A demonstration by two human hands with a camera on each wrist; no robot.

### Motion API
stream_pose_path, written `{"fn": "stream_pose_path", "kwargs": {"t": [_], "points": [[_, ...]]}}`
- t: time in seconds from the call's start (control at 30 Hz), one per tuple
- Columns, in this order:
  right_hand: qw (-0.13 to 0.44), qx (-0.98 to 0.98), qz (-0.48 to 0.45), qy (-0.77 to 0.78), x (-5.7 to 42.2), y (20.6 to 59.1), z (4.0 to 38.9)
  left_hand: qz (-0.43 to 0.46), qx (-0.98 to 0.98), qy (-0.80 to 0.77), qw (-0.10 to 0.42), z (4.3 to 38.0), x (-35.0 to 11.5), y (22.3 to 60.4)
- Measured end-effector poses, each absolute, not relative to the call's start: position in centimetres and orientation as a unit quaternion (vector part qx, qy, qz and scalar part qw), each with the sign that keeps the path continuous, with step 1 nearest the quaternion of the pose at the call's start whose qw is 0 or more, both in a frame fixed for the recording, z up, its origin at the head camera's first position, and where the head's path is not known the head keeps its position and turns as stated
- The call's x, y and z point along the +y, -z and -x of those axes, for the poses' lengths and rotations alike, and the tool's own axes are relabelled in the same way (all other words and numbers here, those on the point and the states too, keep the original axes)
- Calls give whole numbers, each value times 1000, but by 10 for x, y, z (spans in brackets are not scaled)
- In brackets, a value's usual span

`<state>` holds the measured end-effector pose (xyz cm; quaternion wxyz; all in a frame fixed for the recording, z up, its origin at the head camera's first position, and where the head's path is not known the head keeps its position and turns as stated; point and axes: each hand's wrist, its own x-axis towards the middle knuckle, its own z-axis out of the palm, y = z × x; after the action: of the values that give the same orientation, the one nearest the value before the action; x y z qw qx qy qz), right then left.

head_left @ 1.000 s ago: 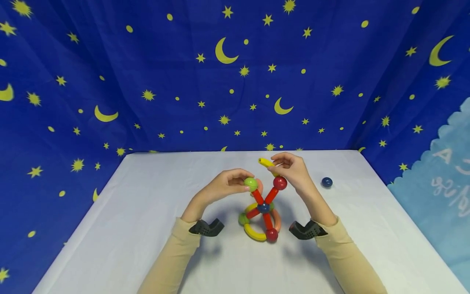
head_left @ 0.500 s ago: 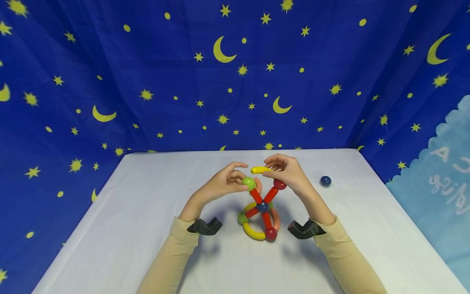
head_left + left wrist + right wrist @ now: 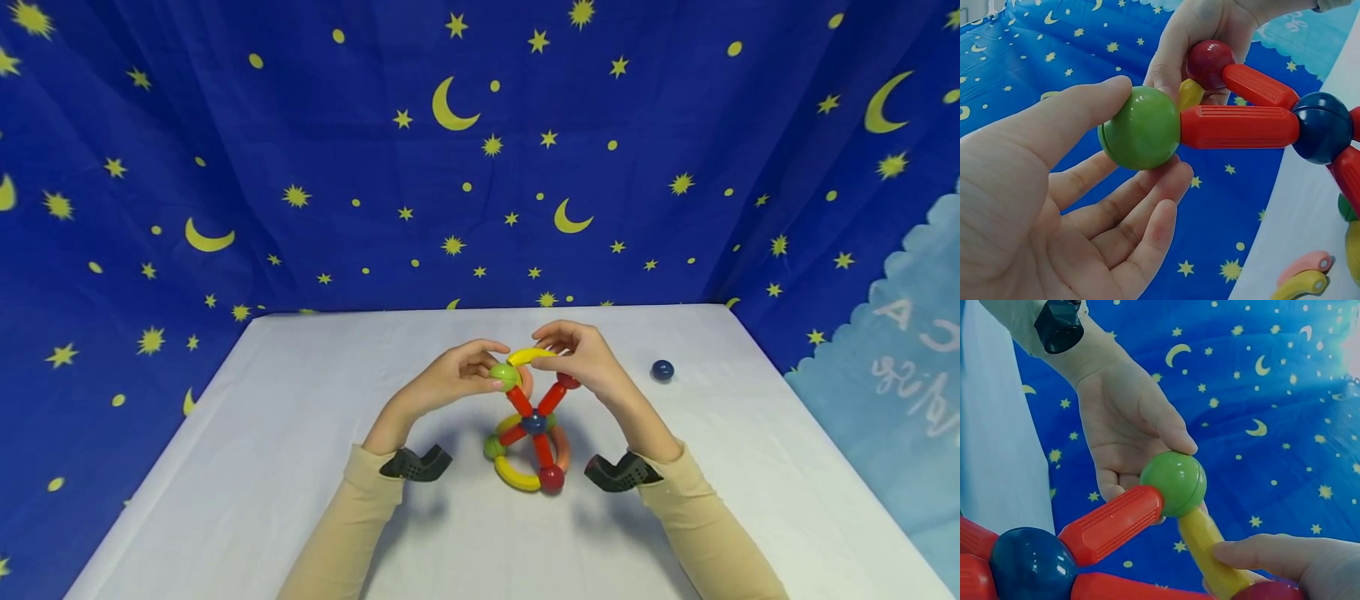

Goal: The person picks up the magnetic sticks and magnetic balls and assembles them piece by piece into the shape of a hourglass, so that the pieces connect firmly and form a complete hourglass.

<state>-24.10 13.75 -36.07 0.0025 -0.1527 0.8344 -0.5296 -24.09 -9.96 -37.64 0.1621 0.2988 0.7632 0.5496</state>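
A toy of coloured balls and rods stands mid-table, with red rods fanning out from a blue ball (image 3: 534, 422). My left hand (image 3: 450, 375) pinches the upper green ball (image 3: 1142, 128) between thumb and fingers. Between thumb and fingers of my right hand (image 3: 581, 352) is a curved yellow rod (image 3: 1205, 547), one end against that green ball. Its other end is by the upper red ball (image 3: 1210, 64), partly covered by my right hand in the head view. Below, a lower green ball (image 3: 493, 447), a lower red ball (image 3: 552, 478) and curved rods form a ring.
A loose blue ball (image 3: 662, 371) lies on the white table (image 3: 337, 358) to the right. Behind the toy lie a pink curved rod (image 3: 1302, 265) and another yellow one (image 3: 1300, 287). A blue star-patterned cloth (image 3: 360, 150) hangs beyond the table.
My right hand has lowered the curved yellow rod and brought it left, so its end now meets the green ball. My left hand keeps its pinch on that ball.
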Motion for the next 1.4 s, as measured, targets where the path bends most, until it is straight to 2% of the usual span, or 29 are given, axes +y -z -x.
{"fn": "stream_pose_path", "kwargs": {"t": [0.2,0.43,0.73,1.4], "points": [[3,833,163,529,136,359,237,-294,766,-549,161,240,-100,377],[46,839,145,522,154,355,234,-304,766,-543,160,241,-99,377],[113,856,179,471,174,347,228,-296,769,-540,171,243,-107,375],[65,832,150,530,158,362,234,-325,762,-527,191,239,-108,372]]}}
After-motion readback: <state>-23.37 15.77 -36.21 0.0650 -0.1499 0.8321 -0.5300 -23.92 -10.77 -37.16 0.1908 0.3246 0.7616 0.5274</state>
